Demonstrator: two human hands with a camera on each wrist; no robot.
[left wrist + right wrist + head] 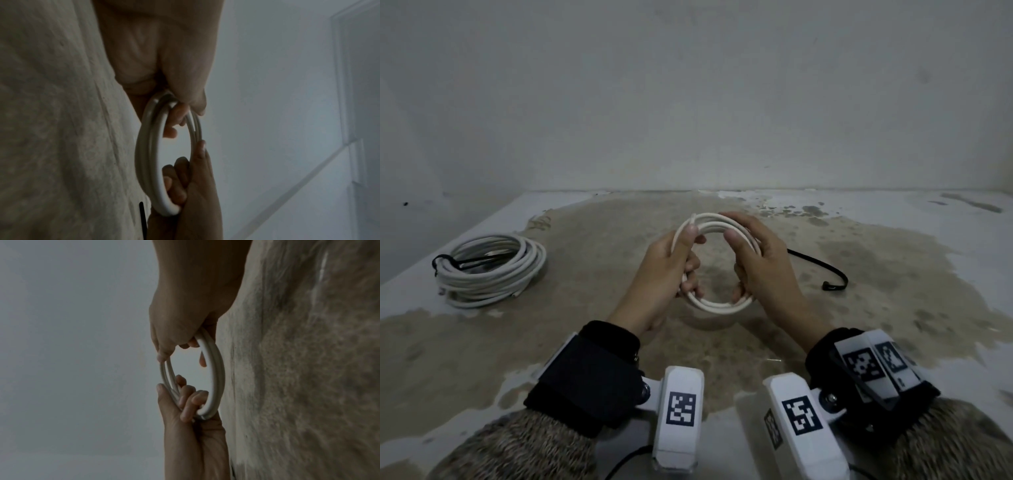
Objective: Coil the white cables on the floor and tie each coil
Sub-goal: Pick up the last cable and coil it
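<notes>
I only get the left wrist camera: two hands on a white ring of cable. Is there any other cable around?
Observer: Yes. The head view shows a larger coil on the floor, left of the hands, with a black band round it.
Operator: And the black streak at the bottom of my picture?
Observer: Probably the loose black tie, lying on the floor just beyond the right hand. Nobody holds it.
Operator: Does the ring rest on the floor?
Observer: It seems not. The left hand and the right hand grip the small coil above its shadow.
</notes>
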